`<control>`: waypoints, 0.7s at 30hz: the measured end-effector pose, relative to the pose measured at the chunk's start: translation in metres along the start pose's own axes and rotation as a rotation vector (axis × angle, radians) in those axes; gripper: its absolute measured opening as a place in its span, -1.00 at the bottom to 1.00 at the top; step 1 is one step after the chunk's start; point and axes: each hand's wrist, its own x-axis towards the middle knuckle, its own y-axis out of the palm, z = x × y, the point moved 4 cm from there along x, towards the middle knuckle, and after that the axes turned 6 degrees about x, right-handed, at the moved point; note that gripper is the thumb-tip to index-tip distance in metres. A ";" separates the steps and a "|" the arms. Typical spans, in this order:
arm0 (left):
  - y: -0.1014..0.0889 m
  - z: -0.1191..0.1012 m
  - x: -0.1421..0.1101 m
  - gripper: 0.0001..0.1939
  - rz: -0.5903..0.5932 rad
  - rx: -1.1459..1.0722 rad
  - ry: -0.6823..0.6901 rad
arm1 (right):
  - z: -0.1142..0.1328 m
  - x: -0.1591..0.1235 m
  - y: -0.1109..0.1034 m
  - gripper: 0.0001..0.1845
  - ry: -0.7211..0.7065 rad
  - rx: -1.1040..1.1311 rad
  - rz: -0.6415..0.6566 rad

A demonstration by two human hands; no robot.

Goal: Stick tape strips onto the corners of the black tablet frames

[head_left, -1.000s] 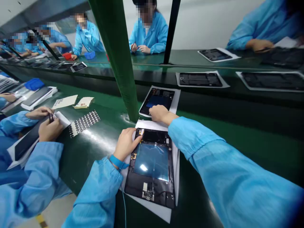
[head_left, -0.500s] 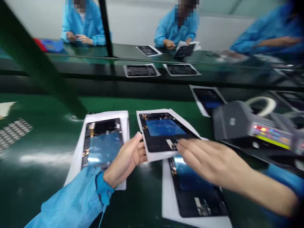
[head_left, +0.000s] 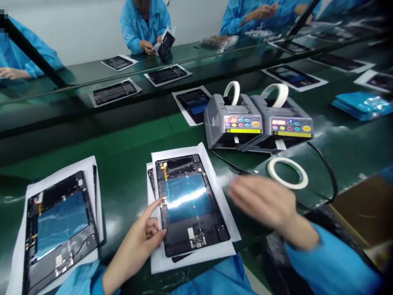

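Observation:
A tablet back housing (head_left: 184, 233) with a shiny blue film lies on white sheet material, stacked over another housing whose edges peek out beneath. Along its left edge rests my left hand (head_left: 138, 241), index finger stretched out and thumb touching the side, the other fingers curled loosely. My right hand (head_left: 260, 200) hovers off the housing's right side, fingers stretched out and blurred, with nothing visible in them. A second similar stack, topped by a tablet housing (head_left: 61, 223), lies to the left.
Two grey tape dispensers (head_left: 235, 119) with tape rolls stand behind my right hand. A loose tape ring (head_left: 272, 174) and black cables lie nearby. More housings line the far ledge, one being a housing (head_left: 192, 102) beside the dispensers. Co-workers in blue sit opposite; blue packets (head_left: 362, 104) lie right.
The housing I held between both hands now lies on the right-hand stack. My right hand has come off it and sits to its right. The view has swung right.

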 end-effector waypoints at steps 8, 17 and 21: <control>-0.016 -0.025 -0.018 -0.64 -0.106 0.612 0.180 | -0.121 -0.008 0.041 -0.85 0.122 -0.360 0.004; -0.020 -0.079 0.024 -0.75 -0.211 1.013 0.604 | -0.064 0.023 0.016 -0.88 0.085 -0.168 -0.017; -0.003 -0.090 0.065 -0.78 -0.203 1.204 0.717 | -0.041 0.040 0.046 -0.93 0.114 0.099 0.205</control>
